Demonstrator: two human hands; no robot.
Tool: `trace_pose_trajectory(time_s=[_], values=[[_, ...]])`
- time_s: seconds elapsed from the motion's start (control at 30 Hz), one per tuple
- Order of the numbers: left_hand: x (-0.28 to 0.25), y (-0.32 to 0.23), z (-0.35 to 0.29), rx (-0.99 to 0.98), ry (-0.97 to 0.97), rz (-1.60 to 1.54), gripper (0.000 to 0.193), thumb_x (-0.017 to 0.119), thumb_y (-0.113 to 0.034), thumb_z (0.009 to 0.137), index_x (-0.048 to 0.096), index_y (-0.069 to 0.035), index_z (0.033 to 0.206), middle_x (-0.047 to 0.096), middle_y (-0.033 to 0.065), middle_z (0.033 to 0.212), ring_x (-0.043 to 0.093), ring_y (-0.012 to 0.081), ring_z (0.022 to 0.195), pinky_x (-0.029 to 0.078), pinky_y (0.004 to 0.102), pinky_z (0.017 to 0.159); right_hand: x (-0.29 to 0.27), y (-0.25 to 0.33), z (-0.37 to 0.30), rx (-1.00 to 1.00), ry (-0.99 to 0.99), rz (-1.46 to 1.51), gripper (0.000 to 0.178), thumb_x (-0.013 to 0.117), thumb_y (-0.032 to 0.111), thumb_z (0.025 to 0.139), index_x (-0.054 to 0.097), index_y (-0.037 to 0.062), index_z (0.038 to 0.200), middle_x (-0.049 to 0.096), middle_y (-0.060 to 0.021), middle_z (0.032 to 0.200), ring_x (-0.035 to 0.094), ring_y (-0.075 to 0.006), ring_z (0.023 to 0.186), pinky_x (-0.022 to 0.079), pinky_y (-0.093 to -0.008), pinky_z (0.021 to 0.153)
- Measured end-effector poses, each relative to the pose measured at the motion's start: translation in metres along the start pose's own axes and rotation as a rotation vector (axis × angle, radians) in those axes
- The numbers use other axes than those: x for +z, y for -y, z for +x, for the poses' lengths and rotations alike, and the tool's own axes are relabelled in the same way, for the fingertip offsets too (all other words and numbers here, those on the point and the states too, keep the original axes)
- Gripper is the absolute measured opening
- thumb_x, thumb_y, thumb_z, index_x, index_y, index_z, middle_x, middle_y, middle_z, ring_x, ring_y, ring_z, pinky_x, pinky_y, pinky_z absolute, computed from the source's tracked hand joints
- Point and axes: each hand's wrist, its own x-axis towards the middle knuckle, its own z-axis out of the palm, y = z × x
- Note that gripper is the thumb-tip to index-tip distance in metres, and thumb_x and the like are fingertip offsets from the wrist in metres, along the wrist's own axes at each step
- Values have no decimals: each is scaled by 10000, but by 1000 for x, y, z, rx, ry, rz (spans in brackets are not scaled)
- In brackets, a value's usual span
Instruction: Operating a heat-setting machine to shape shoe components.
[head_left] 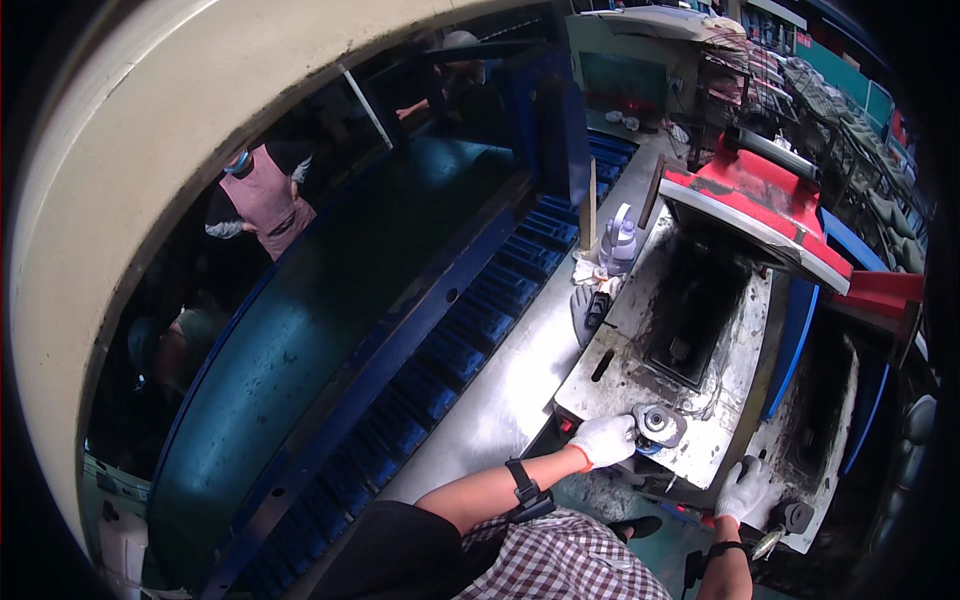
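My left hand (pixel 607 441), in a white glove, is at the front edge of the nearer machine's pale plate. Its fingers close against a grey, rounded piece (pixel 660 426) with a pale ring on top, which looks like a shoe upper on a last. My right hand (pixel 742 490), gloved too, lies over the near left edge of the second machine's plate (pixel 822 470), fingers stretched out and apparently holding nothing. Beside it, a dark grey rounded piece (pixel 795 515) sits at that plate's front corner, with a shiny metallic part (pixel 769 544) just below.
A red press head (pixel 765 190) is raised over the nearer plate (pixel 600 375) with its dark recess. Left are a metal ledge (pixel 500 385), a purple bottle (pixel 620 240), a dark grey shoe-like item (pixel 588 312) and a blue-framed conveyor (pixel 300 310). A person in a pink apron (pixel 265 195) stands beyond.
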Motion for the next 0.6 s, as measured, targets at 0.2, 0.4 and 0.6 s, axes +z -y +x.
trace_pose_trajectory(time_s=[0.2,0.4,0.6], values=[[0,-1,0,-5,-3,12,396,650,-349,870,677,-47,1124,743,242,1032,709,449,1008,547,544,878,-1,0,0,-1,8,-3,173,666,115,905,652,40,1060,646,-189,1070,618,-410,1045,479,-507,923],[-2,-2,1,-4,12,1,418,652,-357,874,678,-40,1145,742,250,1039,710,450,1014,548,541,887,-4,2,2,-20,6,-21,184,665,119,903,656,33,1065,649,-192,1072,618,-412,1047,481,-506,928],[1,1,1,5,9,-12,411,652,-354,880,678,-40,1144,745,236,1049,709,443,1017,550,534,890,2,-3,1,7,29,-3,183,670,111,872,656,24,1032,638,-200,1086,613,-414,1049,480,-510,927]])
